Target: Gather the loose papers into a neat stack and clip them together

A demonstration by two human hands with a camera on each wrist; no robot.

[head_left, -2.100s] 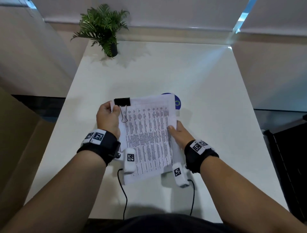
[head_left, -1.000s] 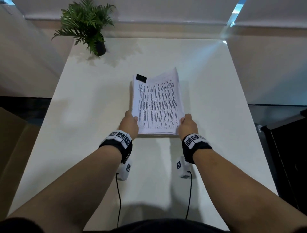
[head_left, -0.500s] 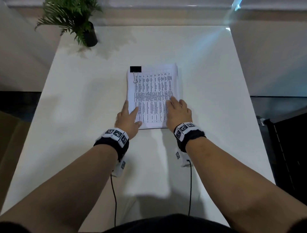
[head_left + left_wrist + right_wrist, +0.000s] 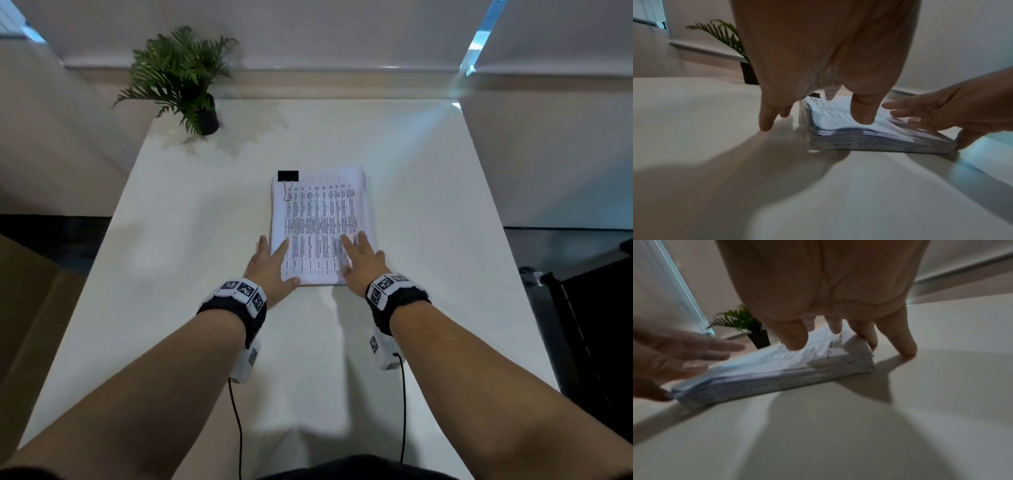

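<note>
A thick stack of printed papers (image 4: 320,222) lies flat on the white table (image 4: 205,240), held at its far left corner by a black binder clip (image 4: 288,176). My left hand (image 4: 272,265) is open at the stack's near left corner, fingers straight, some on the top sheet and some on the table beside it. My right hand (image 4: 359,262) is open at the near right corner, fingers spread over the top sheet. In the left wrist view the stack (image 4: 869,134) shows its layered edge with the clip (image 4: 815,95) behind. The right wrist view shows the stack (image 4: 777,369) under my straight fingers.
A small potted fern (image 4: 185,78) stands at the table's far left corner. Two black cables (image 4: 236,421) run from the wrist cameras toward my body. Dark furniture (image 4: 596,329) stands off the right edge. A cardboard-coloured surface (image 4: 30,308) sits left of the table.
The clipped stack was held up in both hands, then laid flat on the table farther from me. Both hands let go and now lie flat at its near corners.
</note>
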